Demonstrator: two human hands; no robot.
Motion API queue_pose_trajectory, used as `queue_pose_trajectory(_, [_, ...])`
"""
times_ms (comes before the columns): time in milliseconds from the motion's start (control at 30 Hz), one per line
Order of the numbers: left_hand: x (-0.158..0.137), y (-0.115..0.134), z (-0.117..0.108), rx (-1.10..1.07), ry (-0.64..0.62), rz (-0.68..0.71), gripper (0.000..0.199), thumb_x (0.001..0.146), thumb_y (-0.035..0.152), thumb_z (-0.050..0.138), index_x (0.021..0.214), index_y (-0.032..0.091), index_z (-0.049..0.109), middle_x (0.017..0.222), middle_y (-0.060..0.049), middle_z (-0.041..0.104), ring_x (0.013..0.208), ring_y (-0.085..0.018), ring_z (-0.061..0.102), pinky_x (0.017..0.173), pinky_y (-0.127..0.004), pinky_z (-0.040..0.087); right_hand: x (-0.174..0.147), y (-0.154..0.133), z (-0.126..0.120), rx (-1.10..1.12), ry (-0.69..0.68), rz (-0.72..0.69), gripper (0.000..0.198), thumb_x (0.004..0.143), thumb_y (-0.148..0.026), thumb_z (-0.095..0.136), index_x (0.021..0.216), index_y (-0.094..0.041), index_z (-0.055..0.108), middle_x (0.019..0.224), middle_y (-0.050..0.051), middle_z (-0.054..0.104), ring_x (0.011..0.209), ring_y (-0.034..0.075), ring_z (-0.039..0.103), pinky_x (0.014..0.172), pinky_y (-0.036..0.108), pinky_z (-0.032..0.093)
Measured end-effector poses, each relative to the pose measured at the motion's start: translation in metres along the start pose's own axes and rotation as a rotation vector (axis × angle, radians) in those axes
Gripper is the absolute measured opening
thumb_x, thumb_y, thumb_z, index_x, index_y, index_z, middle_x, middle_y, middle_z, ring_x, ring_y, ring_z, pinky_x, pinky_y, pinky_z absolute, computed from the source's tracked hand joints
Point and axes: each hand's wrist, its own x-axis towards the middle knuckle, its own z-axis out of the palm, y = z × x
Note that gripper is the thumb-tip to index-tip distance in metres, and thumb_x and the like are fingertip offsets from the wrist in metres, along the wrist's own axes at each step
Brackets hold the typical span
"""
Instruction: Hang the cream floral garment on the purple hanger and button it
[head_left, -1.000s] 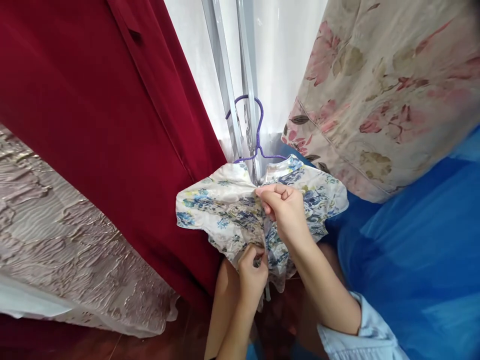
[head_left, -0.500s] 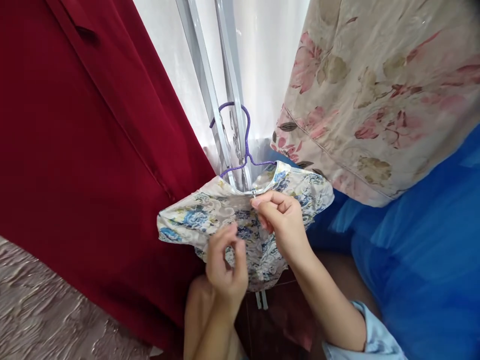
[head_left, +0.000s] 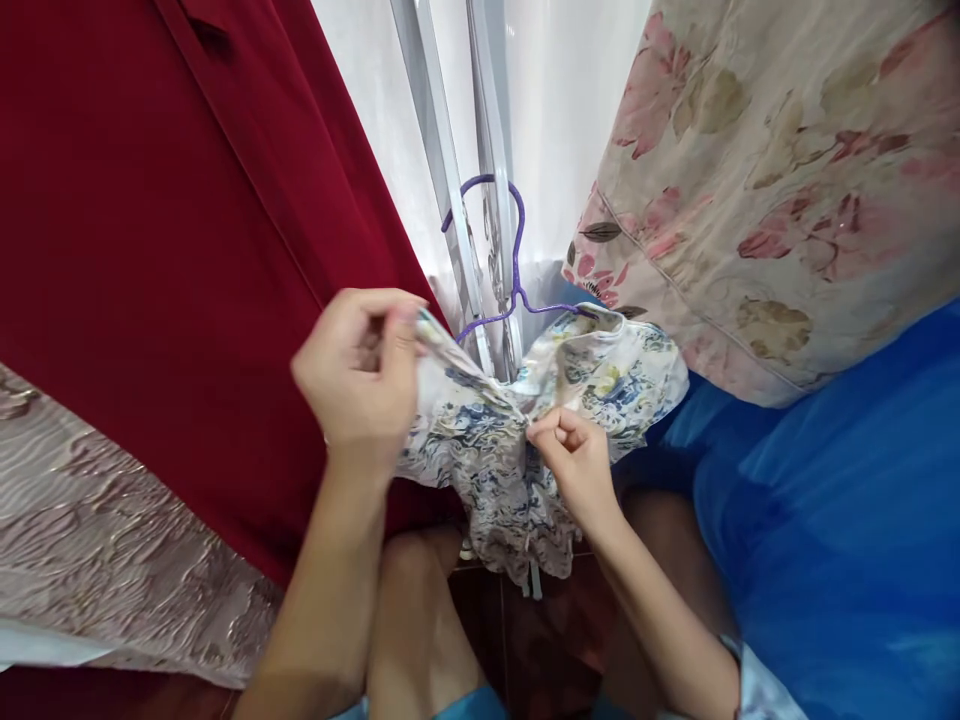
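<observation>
A white blouse with a blue and yellow floral print (head_left: 487,450) hangs on a purple hanger (head_left: 519,240), its neckline parted in a V at the centre. My left hand (head_left: 360,370) pinches the left edge of the neckline, lifting it up and outward. At the bottom of the V, my right hand (head_left: 574,460) has thumb and forefinger closed on what looks like a small zipper pull, mostly covered by the fingertips. The hanger's hook loops around pale metal bars.
Two upright metal bars (head_left: 491,130) stand before a white curtain (head_left: 577,130). Dark red cloth (head_left: 187,230) hangs at left, floral cloth (head_left: 705,200) and blue fabric (head_left: 840,520) at right. Textured cloth (head_left: 112,540) is at lower left. My knees are below, over dark floor tiles (head_left: 517,640).
My left hand has moved up and left from in front of the blouse and taken hold of the neckline edge. My right hand has moved slightly down, and the neckline has parted.
</observation>
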Motion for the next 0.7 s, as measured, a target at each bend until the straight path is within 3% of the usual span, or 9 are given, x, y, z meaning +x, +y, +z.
queue_pose_trajectory(133, [0.000,-0.065,-0.042,-0.075,0.073,-0.201,0.013,0.091,0.020,0.066,0.092,0.010,0.073,0.071,0.003,0.064,0.061,-0.005,0.056,0.060,-0.023,0.044,-0.030,0.019,-0.018,-0.055,-0.028,0.025,0.017,0.085,-0.025,0.064,0.071,-0.017,0.059,0.050,-0.009,0.038,0.046,0.007,0.028,0.047,0.022,0.019])
queue_pose_trajectory(200, [-0.022,-0.094,-0.052,-0.157,0.121,-0.388,0.016,0.090,0.024,0.067,0.094,0.009,0.072,0.072,0.004,0.063,0.065,-0.006,0.057,0.065,-0.024,0.045,-0.041,0.025,-0.020,-0.054,-0.065,0.042,0.017,0.087,-0.024,0.063,0.072,-0.017,0.059,0.052,-0.008,0.040,0.049,0.008,0.030,0.048,0.023,0.021])
queue_pose_trajectory(300, [-0.077,-0.115,-0.046,-0.211,0.171,-0.499,0.021,0.091,0.032,0.062,0.092,0.012,0.068,0.064,0.005,0.060,0.053,-0.006,0.049,0.053,-0.021,0.040,-0.051,0.040,-0.021,-0.030,-0.106,0.087,0.021,0.089,-0.026,0.062,0.070,-0.018,0.055,0.053,-0.008,0.039,0.050,0.008,0.030,0.049,0.024,0.020])
queue_pose_trajectory(367, [-0.117,-0.112,-0.031,-0.208,0.119,-0.636,0.019,0.088,0.033,0.063,0.088,0.014,0.067,0.068,0.004,0.062,0.058,-0.009,0.054,0.055,-0.020,0.043,-0.055,0.052,-0.024,-0.021,-0.104,0.132,0.023,0.089,-0.029,0.061,0.070,-0.019,0.054,0.052,-0.008,0.036,0.049,0.008,0.027,0.049,0.024,0.018])
queue_pose_trajectory(500, [-0.174,-0.080,0.002,-0.276,-0.301,-0.802,0.019,0.085,0.030,0.064,0.092,0.014,0.072,0.078,-0.001,0.070,0.074,-0.016,0.064,0.068,-0.024,0.050,-0.062,0.078,-0.046,-0.058,0.041,0.179,0.022,0.086,-0.031,0.062,0.070,-0.019,0.052,0.053,-0.009,0.034,0.050,0.009,0.026,0.049,0.023,0.019])
queue_pose_trajectory(600, [-0.187,-0.047,0.020,-0.361,-0.464,-0.779,0.019,0.090,0.030,0.061,0.092,0.015,0.073,0.083,-0.003,0.071,0.077,-0.017,0.064,0.072,-0.027,0.050,-0.068,0.092,-0.067,-0.130,0.149,0.201,0.024,0.084,-0.031,0.062,0.067,-0.020,0.050,0.054,-0.009,0.032,0.051,0.009,0.026,0.050,0.022,0.021])
queue_pose_trajectory(700, [-0.185,-0.013,0.034,-0.420,-0.591,-0.630,0.018,0.094,0.028,0.061,0.086,0.018,0.074,0.088,-0.004,0.071,0.086,-0.017,0.064,0.081,-0.028,0.048,-0.075,0.104,-0.079,-0.195,0.183,0.243,0.027,0.084,-0.034,0.062,0.064,-0.020,0.051,0.055,-0.007,0.037,0.051,0.010,0.032,0.049,0.022,0.026])
